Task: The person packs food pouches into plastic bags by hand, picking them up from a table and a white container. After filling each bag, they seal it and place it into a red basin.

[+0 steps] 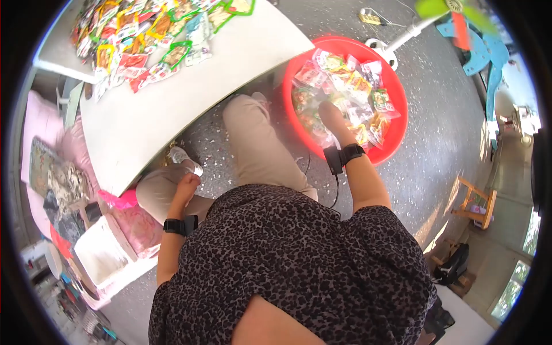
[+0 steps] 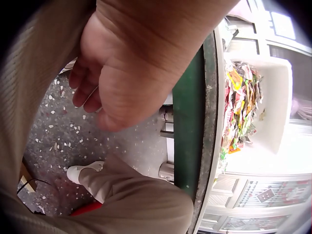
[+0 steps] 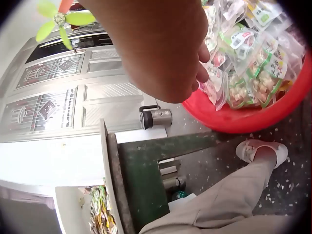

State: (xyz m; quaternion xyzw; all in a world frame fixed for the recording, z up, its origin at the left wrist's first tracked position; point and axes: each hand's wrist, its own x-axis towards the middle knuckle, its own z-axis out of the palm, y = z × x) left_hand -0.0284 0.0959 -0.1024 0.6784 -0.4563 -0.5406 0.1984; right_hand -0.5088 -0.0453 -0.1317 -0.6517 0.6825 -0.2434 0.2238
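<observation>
My right hand (image 1: 334, 118) reaches down into a red basin (image 1: 288, 109) at the right of my legs. The basin holds many small clear snack packets (image 1: 356, 86) with red, yellow and green printing. In the right wrist view, the back of the right hand (image 3: 163, 53) covers most of its fingers; its fingertips overlap the packets (image 3: 239, 39), and I cannot tell whether they pinch one. My left hand (image 1: 187, 188) hangs loosely curled over my left leg. Nothing shows in the left hand (image 2: 126, 78) in its wrist view.
A white table (image 1: 172, 109) stands ahead to the left, with a white tray (image 2: 280, 97) of colourful packets on it. A fan (image 1: 454, 7) is beyond the basin. Pink cushions (image 1: 43, 115) and a white box (image 1: 103, 253) are at the left; a wooden stool (image 1: 480, 201) is at the right.
</observation>
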